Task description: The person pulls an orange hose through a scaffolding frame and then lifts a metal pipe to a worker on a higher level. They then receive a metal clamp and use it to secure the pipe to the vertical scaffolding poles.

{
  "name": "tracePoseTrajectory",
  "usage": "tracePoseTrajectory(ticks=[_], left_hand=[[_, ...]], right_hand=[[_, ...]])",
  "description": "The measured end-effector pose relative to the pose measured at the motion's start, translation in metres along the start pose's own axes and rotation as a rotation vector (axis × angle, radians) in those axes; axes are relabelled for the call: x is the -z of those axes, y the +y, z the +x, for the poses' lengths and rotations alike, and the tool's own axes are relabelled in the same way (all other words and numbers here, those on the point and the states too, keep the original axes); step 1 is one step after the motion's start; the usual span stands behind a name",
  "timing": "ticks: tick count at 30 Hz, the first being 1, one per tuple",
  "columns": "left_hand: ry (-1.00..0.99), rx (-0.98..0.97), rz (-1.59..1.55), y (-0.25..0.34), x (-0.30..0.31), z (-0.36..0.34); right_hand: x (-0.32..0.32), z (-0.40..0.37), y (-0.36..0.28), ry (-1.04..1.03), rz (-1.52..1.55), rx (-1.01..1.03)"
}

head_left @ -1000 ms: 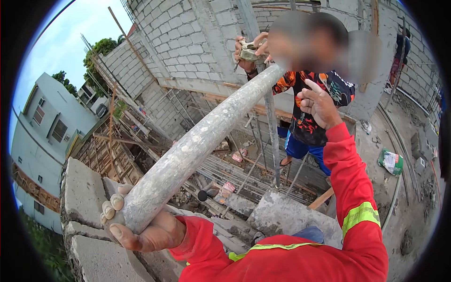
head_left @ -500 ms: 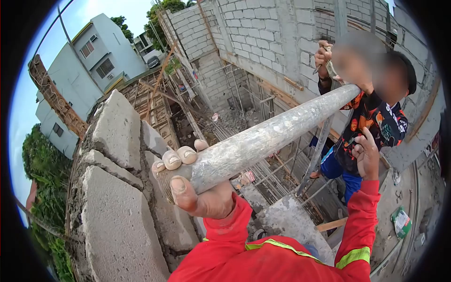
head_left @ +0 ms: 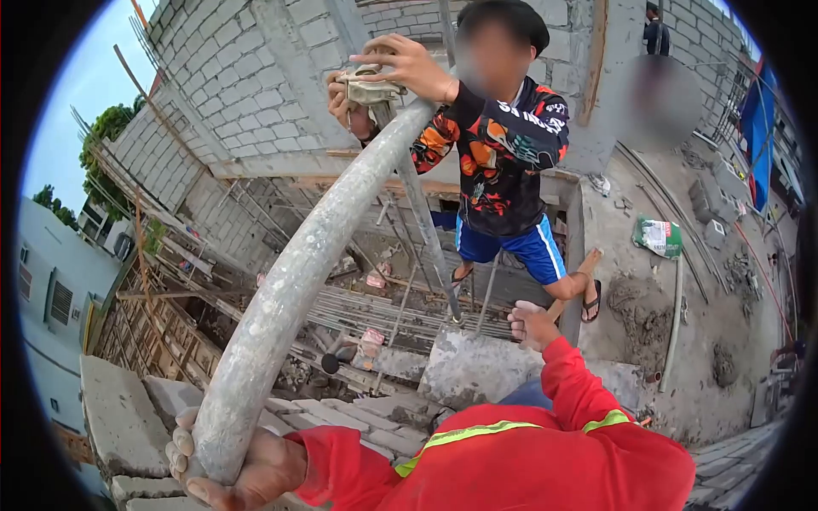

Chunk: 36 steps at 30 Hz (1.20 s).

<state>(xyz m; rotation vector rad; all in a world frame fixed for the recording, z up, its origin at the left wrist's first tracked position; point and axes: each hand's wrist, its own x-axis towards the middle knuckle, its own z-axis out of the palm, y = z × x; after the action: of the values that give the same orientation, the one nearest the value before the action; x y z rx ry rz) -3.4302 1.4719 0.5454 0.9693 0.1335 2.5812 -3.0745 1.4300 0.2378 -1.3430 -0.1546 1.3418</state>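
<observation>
A long, grey metal pipe [head_left: 294,281], scuffed and spotted, slants from the lower left up to the co-worker. My left hand [head_left: 243,473] is wrapped round its near end, beside the rough block wall [head_left: 123,417]. My right hand [head_left: 532,325] is out in front of me with its fingers partly spread and nothing visible in them. Behind it lies a strip of wood [head_left: 582,277]. At the pipe's far end, a co-worker's hands [head_left: 400,72] are on a metal scaffold clamp [head_left: 372,85], near the top of a slanting metal post [head_left: 422,209].
The co-worker [head_left: 503,179] stands facing me. Below are several thin metal rods [head_left: 366,311] and a concrete slab [head_left: 477,358]. To the right are a green-and-white bag [head_left: 658,237], mounds of wet mortar [head_left: 639,319] and grey blocks [head_left: 720,196]. Block walls [head_left: 247,94] rise behind.
My view has turned right. The pipe's near end, with my left hand on it, is lower left in view. My right hand has lowered. The co-worker's hands now show around the clamp.
</observation>
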Motion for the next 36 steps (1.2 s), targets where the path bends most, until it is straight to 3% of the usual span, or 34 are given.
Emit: tracePoseTrajectory(ticks=[2, 3, 5, 7, 8, 9, 11, 12, 14, 18, 20, 22, 25, 28, 29, 34, 36], left_hand=[[-0.02, 0.061, -0.064, 0.002, 0.009, 0.007], [-0.009, -0.008, -0.043, 0.002, 0.007, 0.005], [0.014, -0.188, -0.042, -0.009, -0.005, -0.001], [0.046, -0.146, -0.039, -0.006, -0.012, -0.004], [0.031, -0.157, -0.016, -0.006, -0.013, -0.006], [0.018, -0.174, 0.003, -0.006, -0.014, -0.007], [0.014, -0.137, -0.005, -0.005, -0.009, -0.003], [0.015, -0.13, -0.015, -0.005, -0.006, -0.001], [-0.038, -0.089, 0.0, -0.005, -0.002, 0.0], [-0.02, -0.059, 0.113, -0.002, -0.007, -0.005], [-0.067, -0.042, 0.105, -0.002, -0.001, -0.004], [-0.097, -0.034, 0.079, -0.003, 0.001, -0.003], [-0.096, -0.052, 0.042, -0.003, 0.009, 0.001], [-0.073, -0.045, 0.006, 0.0, 0.01, 0.001], [-0.066, -0.03, -0.003, 0.0, 0.01, 0.001], [-0.06, -0.073, 0.03, 0.0, 0.006, -0.001], [-0.064, -0.075, 0.059, 0.002, 0.003, -0.003]], right_hand=[[-0.019, -0.005, -0.077, -0.135, -0.01, 0.257], [-0.031, -0.009, -0.119, -0.188, 0.007, 0.483], [-0.053, -0.03, -0.208, -0.26, -0.047, 0.736], [-0.067, -0.042, -0.274, -0.311, -0.182, 0.893], [-0.076, -0.048, -0.3, -0.277, -0.227, 0.873], [-0.059, -0.031, -0.32, -0.62, -0.033, 0.742], [-0.061, -0.028, -0.348, -0.669, -0.139, 0.71], [-0.06, -0.027, -0.353, -0.576, -0.171, 0.833], [-0.081, -0.077, -0.326, -0.383, -0.226, 1.066], [-0.043, -0.067, -0.246, -0.396, 0.109, 0.898], [-0.015, -0.043, -0.18, -0.293, 0.242, 0.728], [0.017, -0.012, -0.099, -0.064, 0.347, 0.464], [0.066, 0.007, 0.027, 0.222, 0.201, 0.139], [0.142, 0.034, 0.168, 0.46, -0.081, 0.025], [0.172, 0.035, 0.205, 0.411, 0.054, -0.094], [0.181, 0.002, 0.207, 0.63, 0.051, -0.123], [0.189, 0.007, 0.207, 0.599, 0.001, -0.133]])
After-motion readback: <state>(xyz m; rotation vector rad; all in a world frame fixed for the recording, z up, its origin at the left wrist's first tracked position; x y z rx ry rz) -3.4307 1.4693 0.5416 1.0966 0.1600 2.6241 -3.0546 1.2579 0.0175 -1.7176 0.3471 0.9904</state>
